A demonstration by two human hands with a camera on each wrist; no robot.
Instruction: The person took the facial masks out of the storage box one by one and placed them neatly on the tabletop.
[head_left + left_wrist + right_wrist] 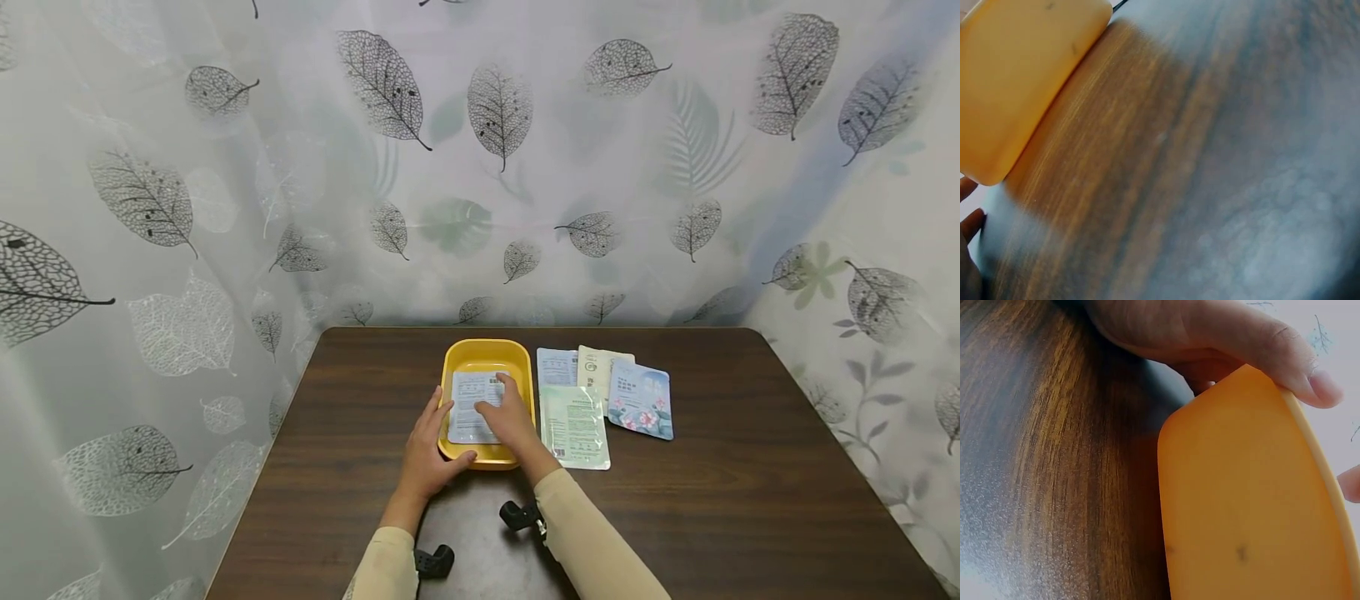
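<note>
A yellow plastic tray (pixel 448 358) stands on the table, and a flat white-and-blue printed packet (pixel 468 417) lies inside it. My left hand (pixel 429 458) holds the tray at its near left corner. Its fingers lie along the left side, and its thumb (pixel 1319 387) reaches over the near rim in the right wrist view. Above the right part of the packet is my right hand (pixel 513 421), thumb and index finger spread apart and fingertips over the printed face. Its other fingers are hidden from the head view.
Right of the tray lie a green-and-white packet (pixel 576 429), a blue packet with pink flowers (pixel 641 398), a cream packet (pixel 594 371) and a pale blue packet (pixel 557 365), partly overlapping. A leaf-patterned curtain (pixel 525 183) hangs behind the dark wooden table (pixel 720 500).
</note>
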